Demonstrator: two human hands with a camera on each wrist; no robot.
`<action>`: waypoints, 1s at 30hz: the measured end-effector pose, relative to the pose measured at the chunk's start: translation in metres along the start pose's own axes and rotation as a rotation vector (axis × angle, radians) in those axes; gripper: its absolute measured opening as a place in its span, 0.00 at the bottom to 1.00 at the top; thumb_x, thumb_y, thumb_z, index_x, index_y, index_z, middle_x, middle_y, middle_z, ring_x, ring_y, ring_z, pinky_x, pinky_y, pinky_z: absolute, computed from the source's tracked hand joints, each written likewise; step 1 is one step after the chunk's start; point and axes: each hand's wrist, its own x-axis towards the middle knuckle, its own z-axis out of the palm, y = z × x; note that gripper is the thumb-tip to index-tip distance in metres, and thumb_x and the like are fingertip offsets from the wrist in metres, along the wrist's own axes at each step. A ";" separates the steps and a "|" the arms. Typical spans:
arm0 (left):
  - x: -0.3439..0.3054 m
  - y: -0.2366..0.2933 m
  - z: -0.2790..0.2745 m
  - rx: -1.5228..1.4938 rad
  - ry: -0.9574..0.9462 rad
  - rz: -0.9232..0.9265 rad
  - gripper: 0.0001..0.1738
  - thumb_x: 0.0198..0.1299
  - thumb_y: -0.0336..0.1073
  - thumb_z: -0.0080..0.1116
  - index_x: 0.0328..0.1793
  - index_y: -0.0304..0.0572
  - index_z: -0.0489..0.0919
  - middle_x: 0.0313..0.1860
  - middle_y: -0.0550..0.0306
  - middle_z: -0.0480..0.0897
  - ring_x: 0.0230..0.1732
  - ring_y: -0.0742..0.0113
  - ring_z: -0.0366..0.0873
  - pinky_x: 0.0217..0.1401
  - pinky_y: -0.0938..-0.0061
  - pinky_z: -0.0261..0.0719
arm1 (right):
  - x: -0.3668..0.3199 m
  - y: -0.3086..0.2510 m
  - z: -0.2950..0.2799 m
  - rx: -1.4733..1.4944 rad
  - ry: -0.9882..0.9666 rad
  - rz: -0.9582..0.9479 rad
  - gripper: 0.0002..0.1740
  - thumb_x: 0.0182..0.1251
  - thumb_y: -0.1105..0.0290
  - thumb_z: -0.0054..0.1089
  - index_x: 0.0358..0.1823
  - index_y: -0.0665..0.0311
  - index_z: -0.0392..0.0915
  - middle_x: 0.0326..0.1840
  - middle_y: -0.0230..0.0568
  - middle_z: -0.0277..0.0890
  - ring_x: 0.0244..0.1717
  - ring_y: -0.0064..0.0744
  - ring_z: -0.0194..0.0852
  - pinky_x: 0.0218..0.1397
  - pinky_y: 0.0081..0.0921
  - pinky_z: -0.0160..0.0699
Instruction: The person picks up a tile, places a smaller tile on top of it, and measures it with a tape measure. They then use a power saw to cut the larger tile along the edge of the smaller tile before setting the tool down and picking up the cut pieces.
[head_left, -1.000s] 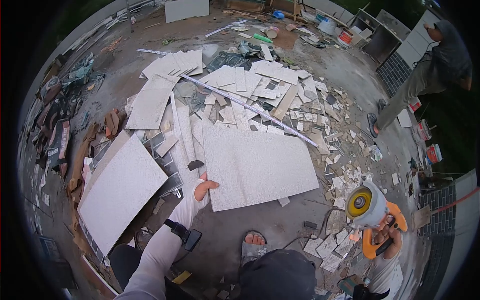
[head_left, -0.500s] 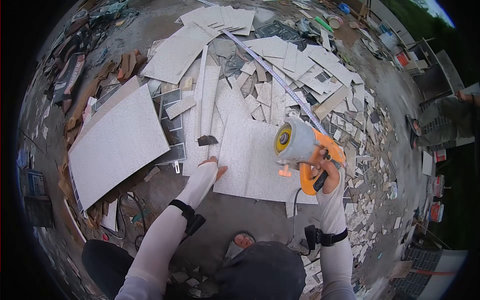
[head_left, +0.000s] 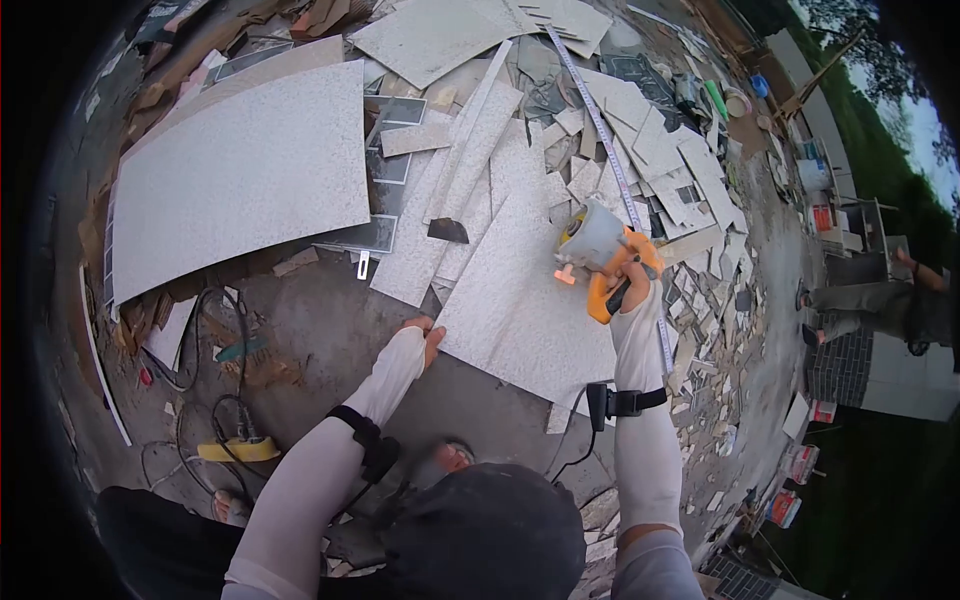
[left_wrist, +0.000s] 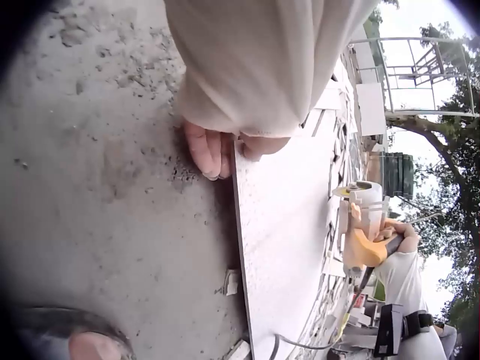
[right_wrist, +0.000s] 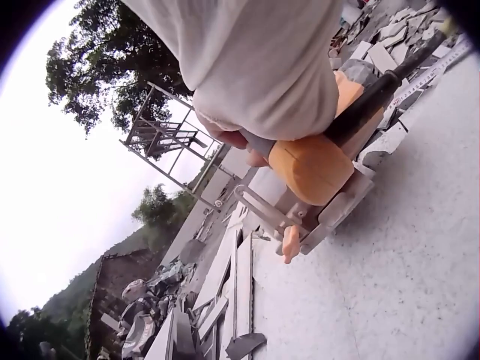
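A light speckled tile slab (head_left: 530,300) lies before the person. The left hand (head_left: 428,338) pinches its near left corner; in the left wrist view the thumb of the left hand (left_wrist: 225,150) is on top and the fingers are at the edge. The right hand (head_left: 632,287) grips the orange handle of a cutting tool (head_left: 597,240) with a grey guard and a partly visible yellow disc. In the right wrist view the tool (right_wrist: 311,172) is close over the slab's surface; whether it touches is unclear. The sleeve hides most of the right hand there.
A large tile (head_left: 240,170) leans at the left. Broken tiles (head_left: 650,140) and a long measuring strip (head_left: 605,130) lie beyond the slab. Cables run to a yellow power strip (head_left: 238,450) at lower left. Another person (head_left: 890,300) is at far right.
The right hand has brought the tool from the far right to above the slab. The left hand still holds the slab's edge, now at its corner. The head view has shifted and turned.
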 end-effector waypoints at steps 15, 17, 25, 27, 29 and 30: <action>-0.005 0.006 -0.005 0.162 0.067 0.075 0.18 0.65 0.47 0.60 0.36 0.36 0.80 0.29 0.39 0.81 0.34 0.41 0.80 0.39 0.54 0.75 | 0.023 0.017 0.003 0.202 -0.025 0.044 0.12 0.70 0.69 0.47 0.51 0.65 0.70 0.29 0.32 0.68 0.23 0.24 0.66 0.29 0.24 0.72; -0.006 0.009 -0.005 0.162 0.058 0.063 0.18 0.65 0.47 0.60 0.37 0.36 0.80 0.30 0.39 0.82 0.35 0.40 0.81 0.40 0.53 0.76 | 0.022 0.017 0.007 0.216 -0.011 0.060 0.12 0.71 0.69 0.47 0.51 0.65 0.70 0.29 0.32 0.68 0.24 0.24 0.66 0.29 0.23 0.72; -0.008 0.013 -0.005 0.202 0.090 0.044 0.18 0.66 0.48 0.59 0.41 0.37 0.82 0.34 0.40 0.84 0.40 0.40 0.82 0.44 0.55 0.78 | 0.015 0.009 0.012 0.225 -0.065 0.027 0.10 0.70 0.70 0.47 0.48 0.66 0.71 0.29 0.33 0.68 0.24 0.24 0.66 0.30 0.24 0.73; -0.007 0.012 -0.005 0.233 0.088 0.060 0.19 0.67 0.47 0.58 0.42 0.35 0.82 0.30 0.44 0.84 0.34 0.49 0.82 0.39 0.59 0.78 | 0.013 0.008 0.014 0.199 0.055 0.048 0.09 0.68 0.71 0.49 0.45 0.67 0.71 0.29 0.34 0.68 0.23 0.25 0.65 0.29 0.23 0.73; -0.005 0.009 -0.004 0.265 0.084 0.076 0.19 0.69 0.46 0.56 0.42 0.33 0.81 0.26 0.49 0.83 0.29 0.58 0.82 0.35 0.63 0.78 | 0.012 0.004 0.015 0.199 0.039 0.057 0.08 0.66 0.72 0.50 0.43 0.67 0.71 0.28 0.34 0.67 0.23 0.25 0.65 0.29 0.24 0.73; -0.004 0.007 -0.003 0.264 0.083 0.084 0.19 0.69 0.46 0.56 0.43 0.34 0.81 0.26 0.49 0.83 0.28 0.57 0.82 0.35 0.63 0.78 | 0.013 0.006 0.012 0.200 0.024 0.066 0.07 0.65 0.72 0.50 0.42 0.67 0.70 0.27 0.34 0.67 0.22 0.26 0.65 0.29 0.24 0.73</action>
